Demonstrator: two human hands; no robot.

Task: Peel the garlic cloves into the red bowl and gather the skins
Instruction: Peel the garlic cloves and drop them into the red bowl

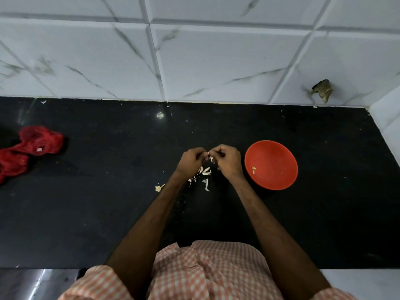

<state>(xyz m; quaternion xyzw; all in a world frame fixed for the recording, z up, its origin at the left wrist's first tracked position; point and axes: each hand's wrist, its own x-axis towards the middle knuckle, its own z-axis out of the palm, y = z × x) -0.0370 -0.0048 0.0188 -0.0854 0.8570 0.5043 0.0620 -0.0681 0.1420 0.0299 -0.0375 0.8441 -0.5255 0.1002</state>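
Note:
My left hand (191,160) and my right hand (227,161) meet above the black counter (108,213), fingers curled, both pinching one small garlic clove (209,156) between them. A strip of white skin hangs from it. Below the hands lies a small heap of garlic cloves and skins (203,172), with one loose skin strip (206,185) nearer me. The red bowl (279,154) stands just right of my right hand and holds a peeled clove (254,169).
A red mesh bag (28,148) lies crumpled at the counter's left edge. A garlic stem bit (159,187) sits left of the heap. White marble tiles form the back wall (194,61), with a side wall at the right. Small skin flecks dot the counter.

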